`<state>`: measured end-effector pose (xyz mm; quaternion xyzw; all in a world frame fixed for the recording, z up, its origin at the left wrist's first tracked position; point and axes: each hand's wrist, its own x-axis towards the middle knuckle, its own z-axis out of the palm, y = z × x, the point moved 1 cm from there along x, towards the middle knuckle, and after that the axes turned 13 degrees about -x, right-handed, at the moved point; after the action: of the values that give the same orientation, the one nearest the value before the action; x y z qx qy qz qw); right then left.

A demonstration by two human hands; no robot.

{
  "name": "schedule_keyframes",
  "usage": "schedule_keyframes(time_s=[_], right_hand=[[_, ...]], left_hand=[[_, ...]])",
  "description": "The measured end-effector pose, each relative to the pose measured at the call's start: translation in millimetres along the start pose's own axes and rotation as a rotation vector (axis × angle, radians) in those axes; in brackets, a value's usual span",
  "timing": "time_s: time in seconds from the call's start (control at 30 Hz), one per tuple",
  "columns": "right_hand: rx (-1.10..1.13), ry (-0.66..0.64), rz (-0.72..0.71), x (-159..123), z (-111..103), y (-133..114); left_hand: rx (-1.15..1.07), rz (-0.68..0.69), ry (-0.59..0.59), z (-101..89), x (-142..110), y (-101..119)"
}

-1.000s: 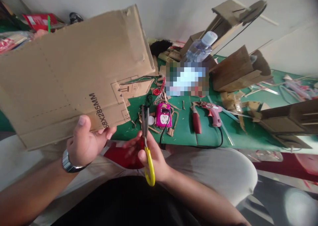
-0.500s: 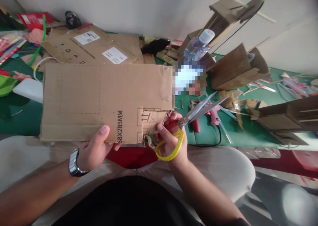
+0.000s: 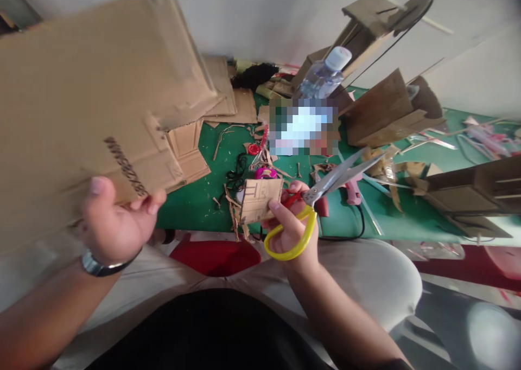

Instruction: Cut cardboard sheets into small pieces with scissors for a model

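Note:
A large brown cardboard panel (image 3: 93,82) with printed lettering rises tilted at the left, a notch in its lower right edge. My left hand (image 3: 116,226) is at its lower edge, thumb in front and fingers curled round the edge. Between the thumb and fingers of my right hand (image 3: 299,234) is a small cut cardboard piece (image 3: 258,199) with printed lines. The same hand carries scissors (image 3: 311,196) with yellow and red handles, one loop around the hand. Their blades point up and right, slightly apart, touching no cardboard.
A green table (image 3: 211,207) holds cardboard scraps, a pink glue gun (image 3: 353,190) and a pink-magenta round item (image 3: 265,172). A clear bottle (image 3: 321,80) stands behind a blurred patch. Cardboard constructions (image 3: 378,109) occupy the right. A red stool (image 3: 215,256) shows below the table edge.
The large panel has moved up and left and tilted, apart from the small piece. My left hand moved left with it. The small piece stays in my right hand, which shifted slightly right.

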<state>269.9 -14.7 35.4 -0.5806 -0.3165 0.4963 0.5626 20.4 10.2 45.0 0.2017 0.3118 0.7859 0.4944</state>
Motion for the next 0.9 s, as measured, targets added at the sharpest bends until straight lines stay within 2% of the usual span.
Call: schedule_keyframes(time_s=[0.13,0.27,0.57,0.67,0.77,0.9], right_hand=[[-0.027,-0.003,-0.032,4,-4,-2],[-0.063,0.003,-0.040,4,-6,0],[-0.059,-0.035,-0.013,4,-4,-1],[-0.051,-0.059,-0.019,4,-3,-1],[-0.038,-0.078,-0.021,4,-3,1],[-0.045,-0.119,-0.036,4,-5,4]], left_hand=[[0.120,0.207,-0.003,1.0,29,22],[0.177,0.237,0.082,0.2,50,34],[0.132,-0.049,0.108,-19.0,83,27],[0.169,-0.189,0.118,-27.3,95,23],[0.241,-0.294,0.062,-36.2,105,17],[0.361,-0.336,-0.007,-44.8,110,7]])
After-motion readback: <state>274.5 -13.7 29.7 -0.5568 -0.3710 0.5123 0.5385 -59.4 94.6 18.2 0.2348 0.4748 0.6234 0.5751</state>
